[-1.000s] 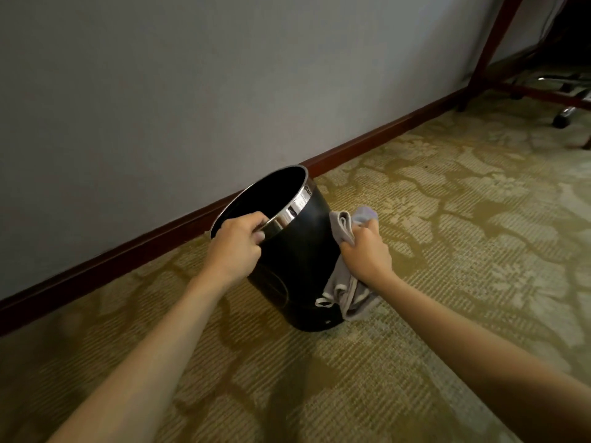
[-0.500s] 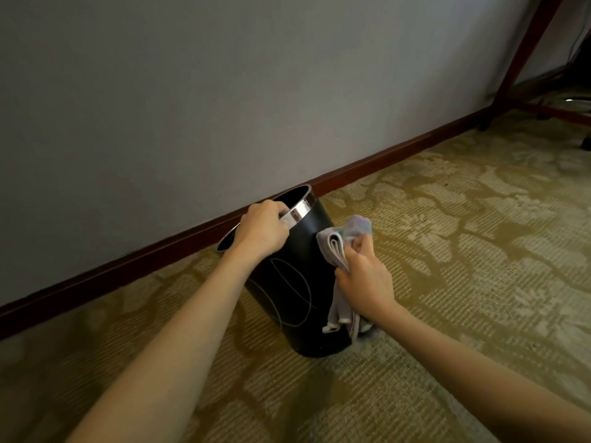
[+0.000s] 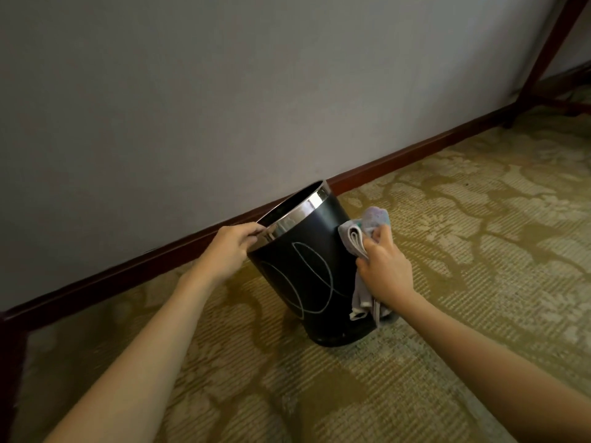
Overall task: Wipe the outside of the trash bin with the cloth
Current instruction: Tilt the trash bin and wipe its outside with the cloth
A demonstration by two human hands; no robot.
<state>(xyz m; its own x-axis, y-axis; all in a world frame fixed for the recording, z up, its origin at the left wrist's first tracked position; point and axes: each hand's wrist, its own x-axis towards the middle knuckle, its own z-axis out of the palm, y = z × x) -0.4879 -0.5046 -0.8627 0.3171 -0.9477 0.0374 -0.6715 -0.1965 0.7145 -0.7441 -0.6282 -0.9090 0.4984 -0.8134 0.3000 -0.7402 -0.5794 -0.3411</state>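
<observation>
Two hands busy here: left hand pinching the chrome rim of the tilted trash bin on the carpet near the wall, right hand bunching the cloth against its right side, so a hard push could probably slide the bin out of that light rim grip.

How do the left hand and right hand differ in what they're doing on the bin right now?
The left hand grips the trash bin by its chrome rim, bare; the right hand holds the cloth against the bin's black side, lower down. Both are closed and touching the tilted bin.
</observation>
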